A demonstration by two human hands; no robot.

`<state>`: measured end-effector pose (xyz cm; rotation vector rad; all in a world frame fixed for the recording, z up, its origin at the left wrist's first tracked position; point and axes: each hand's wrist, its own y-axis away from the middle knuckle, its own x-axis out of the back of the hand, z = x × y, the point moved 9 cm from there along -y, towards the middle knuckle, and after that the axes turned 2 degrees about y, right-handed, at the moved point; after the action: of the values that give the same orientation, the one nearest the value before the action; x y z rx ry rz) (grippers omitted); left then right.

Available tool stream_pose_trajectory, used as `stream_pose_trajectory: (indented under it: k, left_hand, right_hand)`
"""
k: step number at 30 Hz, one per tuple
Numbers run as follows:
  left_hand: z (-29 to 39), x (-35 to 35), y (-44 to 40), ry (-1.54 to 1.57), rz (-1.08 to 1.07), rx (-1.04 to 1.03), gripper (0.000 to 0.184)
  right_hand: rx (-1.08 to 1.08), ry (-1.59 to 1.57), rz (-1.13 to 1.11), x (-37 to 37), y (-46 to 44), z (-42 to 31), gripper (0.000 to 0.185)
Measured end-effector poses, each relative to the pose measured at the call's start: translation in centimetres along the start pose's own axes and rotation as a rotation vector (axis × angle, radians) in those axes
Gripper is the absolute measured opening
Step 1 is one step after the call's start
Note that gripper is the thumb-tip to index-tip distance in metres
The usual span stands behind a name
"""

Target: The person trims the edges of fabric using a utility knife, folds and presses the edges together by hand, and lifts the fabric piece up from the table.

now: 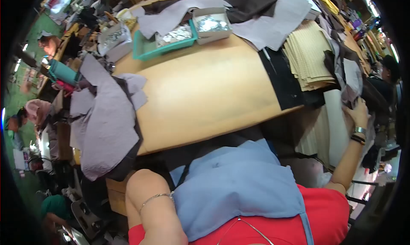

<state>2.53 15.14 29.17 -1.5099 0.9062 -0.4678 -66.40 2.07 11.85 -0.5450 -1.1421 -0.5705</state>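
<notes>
My right hand [358,113], with a watch and dark bands at its wrist, reaches out to the far right. Its fingers close on the lower edge of a hanging grey-lilac leather piece [352,80]; their tips are partly hidden. On the left my arm is bent sharply, and a chain bracelet [156,198] circles it near the wrist. My left hand [166,231] is close to the camera at the bottom edge, its fingers out of sight. Beside that arm, a large grey-lilac leather piece [106,125] drapes over the table's left corner.
The wooden table [205,91] carries a teal tray [143,52] and a cardboard box [212,38] with small flat pieces. A stack of cream corrugated sheets [309,57] lies right, near a pen [267,53] on black material. Other people work at left and far right.
</notes>
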Motion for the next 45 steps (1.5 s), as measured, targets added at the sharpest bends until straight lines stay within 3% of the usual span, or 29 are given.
stream_pose_trajectory:
  k: [1, 2, 3, 5, 7, 10, 12, 14, 15, 16, 17, 22, 25, 26, 29, 32, 33, 35, 38, 41, 45]
  left_hand:
    - [-0.3, -0.2, 0.1, 0.021, -0.130, -0.140, 0.032]
    - [0.9, 0.0, 0.2, -0.057, -0.115, -0.312, 0.020]
    - [0.4, 1.2, -0.3, -0.009, -0.013, -0.098, 0.017]
    - [-0.7, 2.6, 0.0, -0.011, 0.157, 0.286, 0.014]
    - [-4.0, 2.2, 0.7, -0.169, 0.173, 0.612, 0.015]
    - [-6.1, 1.9, -0.2, -0.275, 0.147, 0.901, 0.019]
    - [-5.2, 2.2, -0.7, -0.233, 0.131, 0.934, 0.022]
    - [-3.8, 2.2, -1.4, -0.152, 0.127, 0.882, 0.023]
    - [-3.3, 2.1, -1.7, -0.114, 0.128, 0.859, 0.024]
    - [-2.6, 1.9, -1.9, -0.075, 0.131, 0.833, 0.025]
    - [-1.9, 1.8, -2.0, -0.038, 0.133, 0.808, 0.026]
    - [-1.9, -0.8, -3.0, 0.178, -0.094, 0.443, 0.028]
    - [-0.9, -1.7, -2.5, 0.257, -0.306, 0.248, 0.032]
    - [-0.8, -1.0, -2.4, 0.255, -0.322, 0.309, 0.036]
    - [-4.1, 9.6, 1.8, -0.159, -0.127, 0.883, 0.050]
    - [-3.4, 26.0, 11.1, -1.111, 0.130, 1.468, 0.067]
    - [-1.7, 29.9, 13.2, -1.567, 0.015, 1.535, 0.073]
    - [2.2, 34.0, 16.6, -2.702, -0.440, 1.522, 0.073]
    - [6.0, 38.1, 22.6, -2.601, -0.237, 1.536, 0.066]
    - [7.8, 39.0, 23.8, -2.618, -0.134, 0.912, 0.036]
    - [8.5, 38.2, 20.9, -2.218, 0.439, 1.188, 0.032]
  right_hand:
    - [-0.004, 0.019, -0.072, 1.0, 0.3, -0.4, 0.107]
    - [-0.043, 0.089, -0.062, 2.8, 1.4, -1.3, 0.113]
    - [-0.079, 0.171, -0.050, 4.6, 2.5, -2.4, 0.120]
    - [-0.003, 0.183, 0.155, 8.2, 3.5, -5.6, 0.110]
    - [0.155, 0.102, 0.423, 12.4, 5.4, -9.8, 0.097]
    - [0.681, -0.417, 0.479, 13.1, 7.4, -17.7, 0.073]
    - [0.782, -0.370, 0.412, 12.6, 10.9, -23.8, 0.060]
    - [0.916, -0.559, 0.175, 11.4, 13.3, -29.0, 0.058]
    - [1.015, -0.650, 0.214, 10.6, 14.3, -31.1, 0.057]
    - [1.056, -0.732, 0.110, 9.3, 14.6, -33.4, 0.055]
    - [1.103, -0.598, 0.248, 9.0, 16.1, -35.1, 0.054]
    - [1.257, -0.628, 0.250, 6.5, 20.5, -42.2, 0.051]
    - [1.263, -0.686, 0.103, 5.2, 21.9, -44.4, 0.049]
    - [1.252, -0.765, 0.087, 4.7, 21.9, -44.7, 0.046]
    - [1.227, -0.890, 0.095, 4.7, 22.1, -44.6, 0.045]
    - [1.236, -0.905, 0.096, 4.7, 22.1, -44.6, 0.046]
    - [1.236, -0.909, 0.100, 4.8, 22.0, -44.6, 0.045]
    - [1.241, -0.914, 0.098, 4.8, 22.1, -44.7, 0.045]
    - [1.242, -0.921, 0.096, 4.9, 22.2, -44.8, 0.046]
    - [1.249, -0.931, 0.097, 4.9, 22.2, -44.7, 0.046]
    - [1.256, -0.948, 0.111, 4.8, 22.1, -44.7, 0.046]
